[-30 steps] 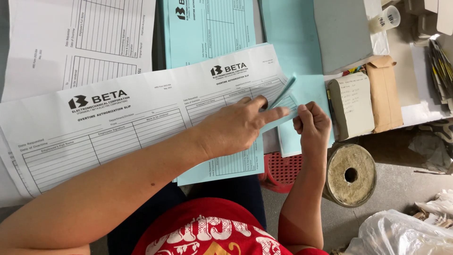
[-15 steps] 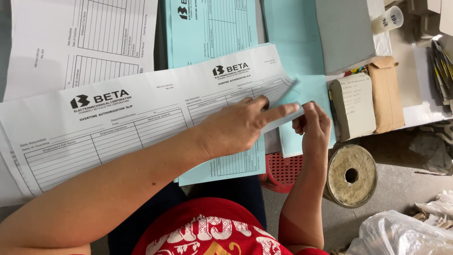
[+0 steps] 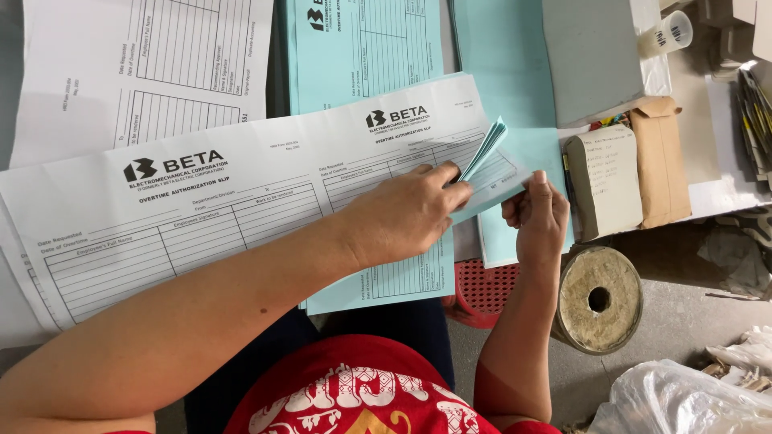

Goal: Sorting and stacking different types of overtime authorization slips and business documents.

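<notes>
Mid-step: fanning thin stack of light-blue slips. Left hand grip pinching stack's near edge, right hand grip pinching lower corner (thumb on top). Large white form sheet lying under left grip on counter. Next likely calls for light fingertip peel, one slip only.

Bright, even light fills the view — the white form sheet reads sharp, without glare. Shadows are soft, darkest below its lower edge. Right of it, the plastic bag looks slightly washed out.
</notes>
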